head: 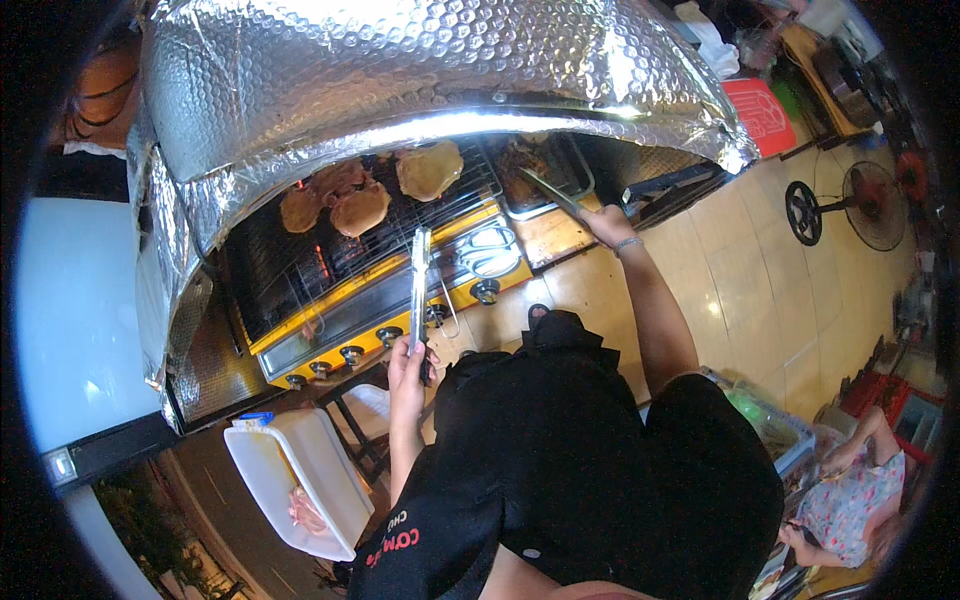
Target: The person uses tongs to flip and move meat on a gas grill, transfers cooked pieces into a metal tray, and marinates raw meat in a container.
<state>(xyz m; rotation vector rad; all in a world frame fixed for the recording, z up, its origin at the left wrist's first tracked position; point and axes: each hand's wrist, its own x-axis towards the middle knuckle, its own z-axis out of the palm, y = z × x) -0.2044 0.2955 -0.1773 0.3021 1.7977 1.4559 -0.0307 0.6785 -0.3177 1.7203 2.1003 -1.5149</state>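
My left hand [410, 371] is closed around the dark handle of a long metal tool, probably tongs [420, 285], pointing up over the grill's front edge. Metal tongs [555, 191] are in my right hand [606, 223]; their tips reach into a metal tray [591, 180] of dark cooked food [523, 169]. Several flat pieces of meat [360, 210] lie on the wire grate of a yellow-fronted gas grill [390, 300], with orange glow beneath. Scissors [487, 251] rest on the grill's front ledge, right of the left-hand tool.
A foil-covered hood [420, 67] arches low over the grill. Raw meat [306, 510] sits in a white plastic tub [259, 457] at lower left. A fan [874, 206] stands at right on the tiled floor. Another person [855, 487] is at lower right, beside a plastic basket [795, 450].
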